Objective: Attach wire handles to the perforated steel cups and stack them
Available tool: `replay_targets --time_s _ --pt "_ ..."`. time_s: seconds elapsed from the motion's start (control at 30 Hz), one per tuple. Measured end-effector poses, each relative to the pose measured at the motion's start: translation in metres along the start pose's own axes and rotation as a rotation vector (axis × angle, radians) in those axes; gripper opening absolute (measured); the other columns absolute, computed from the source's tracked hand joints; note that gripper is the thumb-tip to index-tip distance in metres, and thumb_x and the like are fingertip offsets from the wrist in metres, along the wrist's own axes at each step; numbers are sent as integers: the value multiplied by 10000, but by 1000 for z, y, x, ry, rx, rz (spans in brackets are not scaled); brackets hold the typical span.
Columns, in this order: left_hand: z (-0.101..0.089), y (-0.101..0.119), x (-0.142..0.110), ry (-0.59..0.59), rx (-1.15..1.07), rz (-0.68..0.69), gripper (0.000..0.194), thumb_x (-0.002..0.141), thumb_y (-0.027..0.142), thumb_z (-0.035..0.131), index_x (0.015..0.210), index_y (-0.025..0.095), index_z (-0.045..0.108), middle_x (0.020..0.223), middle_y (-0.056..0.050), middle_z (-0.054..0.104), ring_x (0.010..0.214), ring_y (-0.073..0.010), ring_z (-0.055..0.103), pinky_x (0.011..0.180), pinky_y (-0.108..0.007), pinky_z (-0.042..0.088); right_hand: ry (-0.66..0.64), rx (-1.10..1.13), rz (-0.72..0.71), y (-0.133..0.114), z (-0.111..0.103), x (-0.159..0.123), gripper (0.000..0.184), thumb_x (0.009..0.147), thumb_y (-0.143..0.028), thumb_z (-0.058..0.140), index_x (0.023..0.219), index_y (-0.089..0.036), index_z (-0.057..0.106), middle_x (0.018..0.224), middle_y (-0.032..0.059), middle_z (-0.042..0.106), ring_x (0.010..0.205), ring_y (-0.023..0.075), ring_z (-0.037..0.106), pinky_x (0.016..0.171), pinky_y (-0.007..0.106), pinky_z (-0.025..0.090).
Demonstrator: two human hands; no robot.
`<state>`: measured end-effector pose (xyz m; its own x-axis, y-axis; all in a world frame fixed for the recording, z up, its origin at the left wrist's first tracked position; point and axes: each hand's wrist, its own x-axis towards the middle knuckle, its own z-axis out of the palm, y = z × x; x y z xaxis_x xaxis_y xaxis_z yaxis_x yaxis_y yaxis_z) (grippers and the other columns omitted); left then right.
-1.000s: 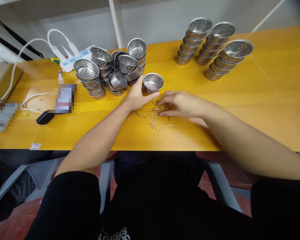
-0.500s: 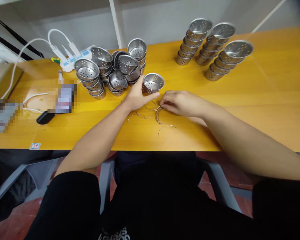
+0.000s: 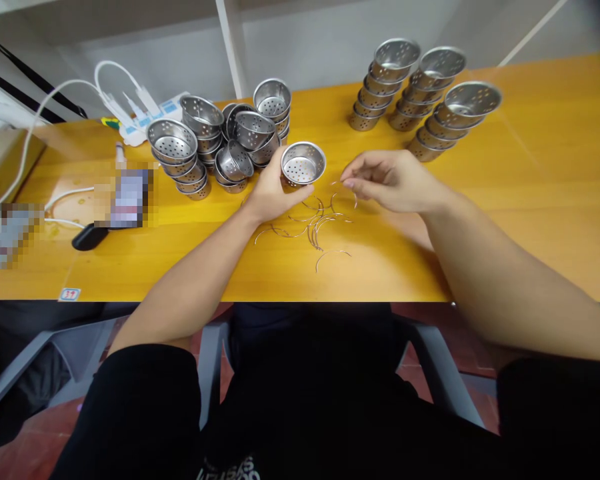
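Observation:
A perforated metal cup [image 3: 303, 163] is in my left hand [image 3: 273, 193], tilted a little so that its open mouth faces me. The thumb lies along its near side. To the right of the cup, my right hand [image 3: 387, 181] is raised with thumb and forefinger pinched on a thin curved wire [image 3: 355, 201], whose ends show near the fingertips. Several more curved wires [image 3: 315, 235] lie in a loose, overlapping pile on the table below the cup. One separate wire [image 3: 331, 253] lies nearer the front edge.
More perforated cups [image 3: 235, 160] are stacked and heaped behind my left hand. Three neat cup stacks [image 3: 430, 107] stand at the back right of the yellow table [image 3: 545, 220]. A power strip [image 3: 135, 130] with cables and a phone [image 3: 130, 197] lie to the left.
My right hand has lifted away from the wire pile, up and to the right, with a curved wire in its fingers. My left hand has raised the cup slightly.

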<state>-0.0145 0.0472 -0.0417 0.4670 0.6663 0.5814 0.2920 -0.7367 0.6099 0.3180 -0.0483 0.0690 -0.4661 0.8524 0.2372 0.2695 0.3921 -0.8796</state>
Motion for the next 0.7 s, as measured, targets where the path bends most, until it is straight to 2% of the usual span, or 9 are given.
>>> replay_targets --time_s 0.17,0.27,0.37,0.47,0.53,0.6,0.63,0.7 --pt "3 3 0 23 -29 23 1102 1075 913 874 1871 299 422 1836 -198 679 1744 -418 735 1528 -660 600 115 102 46 25 -15 8 747 961 -1003 1056 1091 -345 726 757 -4 692 582 203 573 532 422 456" --pt "6 1 1 50 -36 27 1173 1056 949 880 1916 353 351 1904 -192 611 1783 -421 703 1499 -646 625 151 134 41 38 -19 11 798 942 -1043 1044 1124 -348 696 759 -32 674 556 165 532 484 389 382" --pt "7 -4 2 104 -33 46 1151 1034 950 909 1871 365 378 1815 -165 645 1712 -402 736 1470 -636 642 157 117 33 48 -22 14 825 922 -1065 1041 1147 -342 713 689 -62 612 524 148 455 465 384 318" --pt "4 -10 4 157 -40 88 1089 1066 898 903 1848 362 368 1713 -135 663 1626 -365 761 1468 -626 637 156 80 13 55 -26 15 821 935 -1073 1024 1139 -337 721 632 -81 554 499 153 432 466 391 302" --pt "2 -12 4 166 -27 109 1081 1088 843 904 1876 371 335 1742 -138 637 1647 -364 740 1493 -630 614 158 33 1 57 -26 15 672 1039 -908 1061 1125 -327 734 656 -70 578 513 154 458 491 387 317" --pt "1 -12 5 163 -6 119 1075 1083 794 935 1886 381 352 1781 -144 620 1680 -377 723 1510 -636 602 159 -26 24 56 -26 14 399 1127 -514 1094 1112 -305 754 727 -45 640 573 150 500 548 378 361" --pt "1 -12 6 162 2 122 1061 1074 777 956 1874 380 383 1777 -143 630 1674 -381 730 1503 -640 610 159 -52 51 55 -25 14 316 1122 -311 1074 1103 -295 759 763 -36 667 606 147 515 579 374 382" --pt "2 -11 6 165 23 131 1020 1059 773 984 1828 368 450 1713 -129 675 1611 -373 772 1465 -648 648 159 -94 110 51 -23 12 325 1093 -74 1006 1092 -287 759 804 -32 691 653 148 527 624 371 408"
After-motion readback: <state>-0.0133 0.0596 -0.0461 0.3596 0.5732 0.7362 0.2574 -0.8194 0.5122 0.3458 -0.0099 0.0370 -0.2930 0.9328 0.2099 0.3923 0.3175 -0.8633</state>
